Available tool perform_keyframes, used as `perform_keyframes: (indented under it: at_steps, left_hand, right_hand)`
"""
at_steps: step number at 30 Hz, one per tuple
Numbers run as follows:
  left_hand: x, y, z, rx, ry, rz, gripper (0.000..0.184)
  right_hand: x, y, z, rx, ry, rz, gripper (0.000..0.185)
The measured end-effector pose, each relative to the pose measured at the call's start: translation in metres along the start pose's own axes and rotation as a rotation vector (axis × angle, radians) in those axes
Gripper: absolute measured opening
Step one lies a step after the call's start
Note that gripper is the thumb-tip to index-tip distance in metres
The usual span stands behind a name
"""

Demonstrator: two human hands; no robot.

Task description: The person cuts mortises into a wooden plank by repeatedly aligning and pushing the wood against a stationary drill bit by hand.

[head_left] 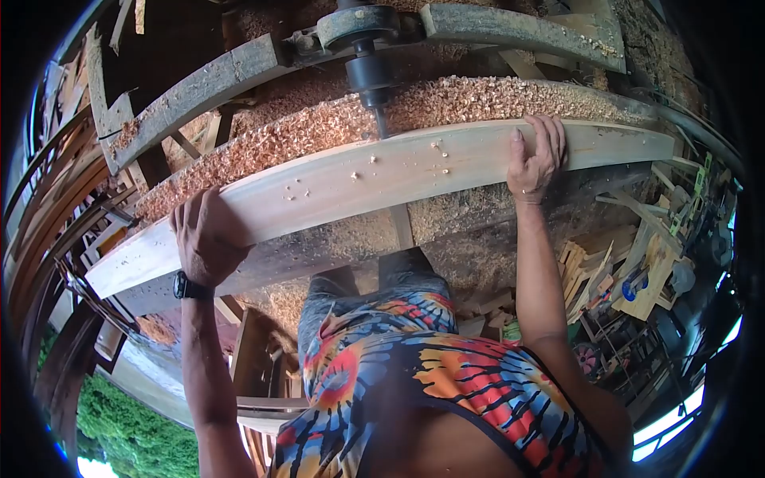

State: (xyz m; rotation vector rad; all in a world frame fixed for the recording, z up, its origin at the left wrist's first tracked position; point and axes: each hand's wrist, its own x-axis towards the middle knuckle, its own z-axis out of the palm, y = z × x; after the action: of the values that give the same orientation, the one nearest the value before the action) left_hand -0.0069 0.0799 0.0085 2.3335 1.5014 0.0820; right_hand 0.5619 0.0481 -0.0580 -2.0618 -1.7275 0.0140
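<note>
Shirt (pixel 478 366): nearest the camera, on the near side of the bit (pixel 382 123).
Left hand (pixel 209 239): gripping the board (pixel 358 179), left of the bit.
Right hand (pixel 539 159): also gripping it, right of the bit.
Board: its far edge is at the bit; hands are wide apart, probably for keeping it steady.
Shavings (pixel 279 143): heaped left and right of the bit.

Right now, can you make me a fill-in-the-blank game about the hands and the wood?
1. The hand wearing the black wristwatch is the person's ____ one.
2. Counting the other hand, ____ hands touch the long, pale wooden board.
3. Curly tan wood shavings lie heaped along the board's ____ edge, not its near one.

Missing words: left; two; far.
</note>
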Motion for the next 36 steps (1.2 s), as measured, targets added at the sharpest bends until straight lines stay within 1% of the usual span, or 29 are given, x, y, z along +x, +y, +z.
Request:
perform_keyframes:
  at_steps: [3, 4, 5, 8, 14, 17, 18, 23, 25, 26, 29, 32, 36]
  left_hand:
    - [-0.032, 0.009, 0.012, -0.037, 0.006, -0.022, 0.107]
    - [-0.041, 0.017, 0.013, -0.033, 0.024, -0.006, 0.090]
    - [-0.054, 0.025, 0.018, -0.014, 0.016, -0.044, 0.087]
    - [-0.071, 0.039, 0.022, -0.025, 0.003, -0.056, 0.083]
    - [-0.059, 0.032, 0.018, -0.033, 0.023, -0.033, 0.082]
    - [-0.046, 0.026, 0.016, -0.013, 0.036, -0.022, 0.083]
    - [-0.040, 0.024, 0.013, -0.024, 0.028, -0.021, 0.087]
    - [-0.006, 0.008, -0.001, -0.012, 0.003, 0.022, 0.092]
    - [0.012, 0.004, -0.004, 0.003, 0.013, 0.040, 0.092]
    - [0.014, 0.002, -0.006, 0.007, -0.023, 0.044, 0.093]
    - [0.015, 0.010, -0.008, 0.056, -0.011, 0.037, 0.097]
    - [0.012, 0.007, -0.008, 0.056, -0.031, 0.054, 0.101]
    - [0.016, 0.013, -0.010, 0.090, -0.123, 0.014, 0.109]
  right_hand:
    - [-0.020, 0.004, -0.007, -0.038, 0.012, -0.023, 0.048]
    - [-0.028, 0.006, -0.011, -0.031, -0.003, -0.017, 0.047]
    - [-0.033, 0.007, -0.016, -0.034, -0.011, -0.017, 0.047]
    - [-0.043, 0.005, -0.025, -0.034, -0.037, -0.020, 0.044]
    - [-0.037, 0.006, -0.021, -0.040, -0.041, -0.017, 0.046]
    - [-0.029, 0.003, -0.018, -0.040, -0.037, -0.008, 0.046]
    - [-0.025, 0.003, -0.015, -0.034, -0.027, -0.014, 0.045]
    - [-0.005, 0.004, -0.006, -0.020, -0.001, -0.025, 0.042]
    - [0.006, 0.000, -0.004, -0.033, 0.011, -0.047, 0.038]
    - [0.009, -0.002, -0.003, -0.040, 0.016, -0.058, 0.036]
    - [0.010, -0.002, -0.004, -0.041, 0.018, -0.069, 0.034]
    - [0.009, 0.000, -0.002, -0.035, 0.024, -0.072, 0.034]
    - [0.007, 0.016, 0.004, 0.003, 0.026, -0.031, 0.040]
